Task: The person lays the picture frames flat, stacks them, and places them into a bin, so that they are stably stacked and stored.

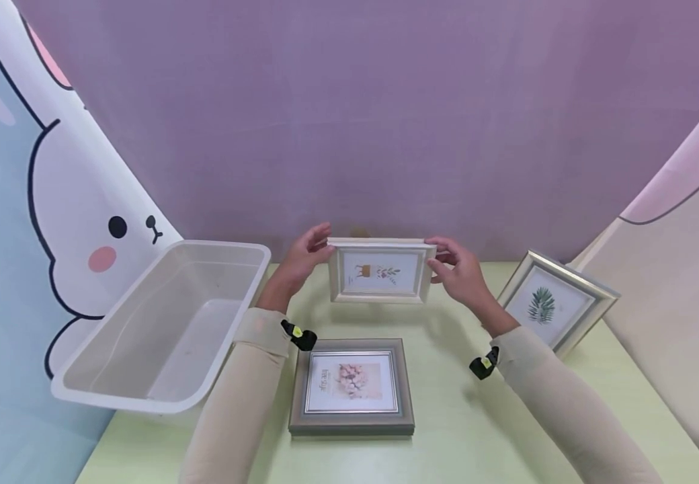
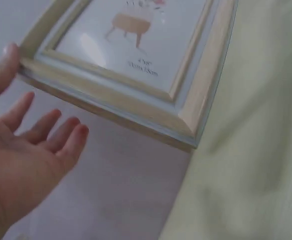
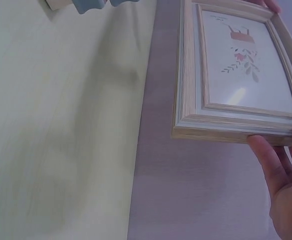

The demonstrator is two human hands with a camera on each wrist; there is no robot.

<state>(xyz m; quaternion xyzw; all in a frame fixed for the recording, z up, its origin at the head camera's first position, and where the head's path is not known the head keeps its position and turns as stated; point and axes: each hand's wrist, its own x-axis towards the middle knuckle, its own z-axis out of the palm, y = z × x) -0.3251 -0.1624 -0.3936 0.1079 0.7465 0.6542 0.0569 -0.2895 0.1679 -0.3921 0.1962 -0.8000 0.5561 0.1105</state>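
Cream frame point(image 1: 381, 296): mid-picture; probably light, stiff, fragile-faced; best held by side rails.
Right hand point(image 1: 460, 274): grip pinching right rail.
Left hand point(image 1: 301, 261): grip loose, thumb at left rail.

Plain beige is what the person over there wears: a left sleeve point(image 1: 234, 413) and a right sleeve point(image 1: 567, 396), both long and lightly creased, the left cuff point(image 1: 260, 331) showing as a broad band. By each wrist I can see a small black camera, left camera point(image 1: 306, 339) and right camera point(image 1: 479, 368), marked with bright yellow-green. The left hand point(image 1: 302, 261) and right hand point(image 1: 460, 274) are bare.
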